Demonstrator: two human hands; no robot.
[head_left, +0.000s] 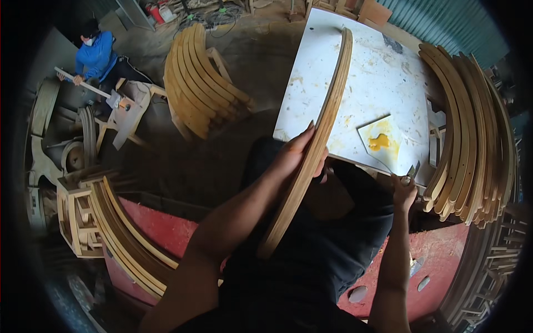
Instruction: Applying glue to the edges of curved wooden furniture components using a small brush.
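My left hand (302, 150) is wrapped round the middle of a long curved wooden slat (327, 114). The slat's far end lies over the white worktable (313, 61), while its near end reaches back to my black shirt. At the table's near right edge, my right hand (405, 191) is closed round a small putty knife (412, 171), its dark blade pointing up and away. Just left of that blade, a square palette board (391, 129) lies on the table with a blob of yellow paste (380, 142) on it.
Curved slats (469, 133) are stacked along the table's right side. Another stack (197, 83) stands beyond the floor at left, and more slats (125, 233) lie near left beside a red board (161, 222). A person in blue (99, 58) works at far left, holding a pale strip.
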